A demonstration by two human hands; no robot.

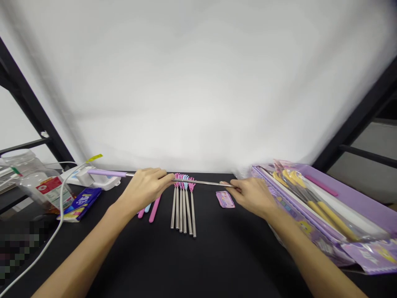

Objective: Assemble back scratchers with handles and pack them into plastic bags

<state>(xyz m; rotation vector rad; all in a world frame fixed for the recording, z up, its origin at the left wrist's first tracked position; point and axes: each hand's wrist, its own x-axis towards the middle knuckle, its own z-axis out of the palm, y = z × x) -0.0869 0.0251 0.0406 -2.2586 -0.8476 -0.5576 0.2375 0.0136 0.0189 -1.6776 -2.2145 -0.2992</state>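
Both hands hold a telescopic back scratcher [201, 182], stretched out level above the black table. Its purple handle [108, 172] sticks out to the left of my left hand [147, 186], which is closed around the metal shaft. My right hand [252, 194] pinches the shaft's other end, and its tip is hidden in the fingers. Below and between the hands lies a row of several metal rods [185, 211] with pink and blue hand-shaped heads. Pink and blue handles [155, 209] lie partly under my left hand. A small pink printed card [226, 199] lies near my right hand.
On the right stands a purple box [350, 186] with wrapped yellow-handled items [328, 215]. At left are a clear plastic jar [43, 182], a blue snack packet [82, 203], a white power strip [105, 181] and a white cable [51, 240]. A white wall [198, 91] rises behind the table.
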